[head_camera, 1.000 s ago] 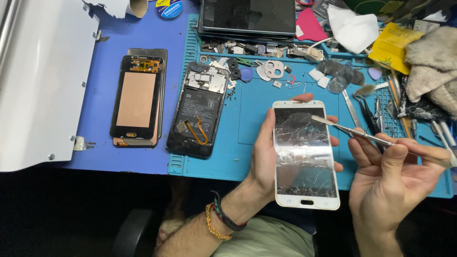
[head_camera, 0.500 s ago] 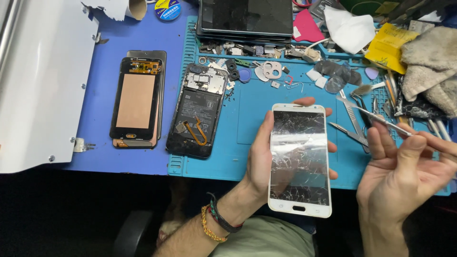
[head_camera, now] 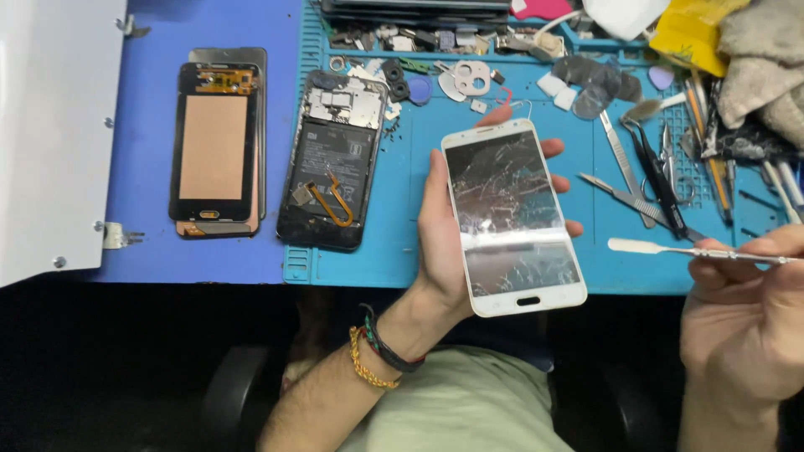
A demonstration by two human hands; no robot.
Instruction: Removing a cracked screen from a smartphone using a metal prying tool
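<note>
left hand (head_camera: 448, 243) cradles white phone (head_camera: 512, 216), glass cracked, above blue mat (head_camera: 402, 243) front edge. right hand (head_camera: 741, 318), right of phone, pinches metal spudger (head_camera: 670, 249). risk: slipping spudger tip could splinter glass, cut fingers; loose grip drops phone.

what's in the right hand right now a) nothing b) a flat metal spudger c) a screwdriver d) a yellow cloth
b: the right hand pinches a thin flat metal spudger with a pale blade tip, held clear of the cracked white phone that the left hand grips.
</note>
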